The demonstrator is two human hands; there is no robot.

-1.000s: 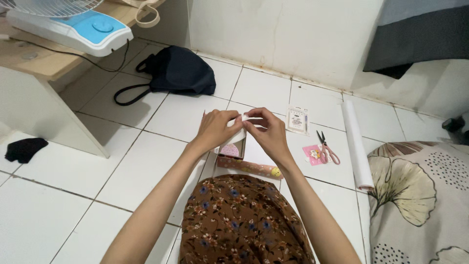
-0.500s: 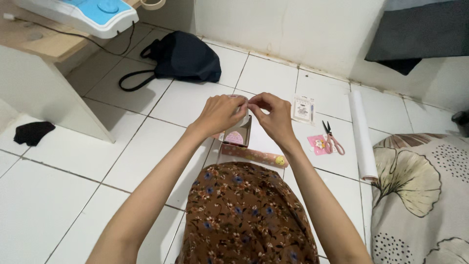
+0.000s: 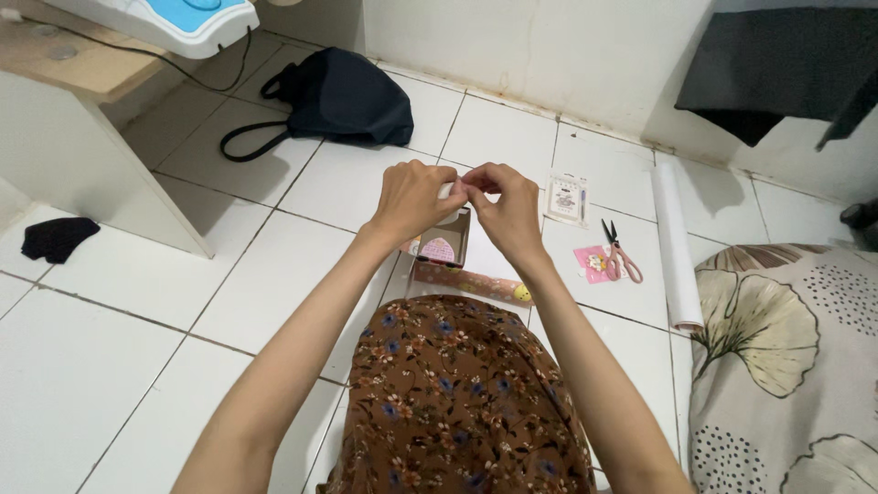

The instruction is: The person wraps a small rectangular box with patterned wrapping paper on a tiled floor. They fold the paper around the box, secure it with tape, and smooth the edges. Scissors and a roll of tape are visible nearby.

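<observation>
Head view: the left hand and the right hand meet above a small brown box, fingertips pinched together on a small white piece, perhaps paper or tape; which it is cannot be told. Both hands are closed on that piece, held just over the box's open top. The box stands on a white sheet directly under the grip, a pink shape showing on its near side. By the look of it the wrapping is at an early stage: the box is bare, and the patterned pink roll lying just toward the body from the grip is rolled up.

To the right of the grip lie pink-handled scissors, a small pink packet, a flat carded item and, farther right, a long white paper roll. The surface is a white tiled floor. Beyond the grip to the left sits a dark bag; far left, a wooden shelf carries a fan base. A leaf-print cushion lies at the right.
</observation>
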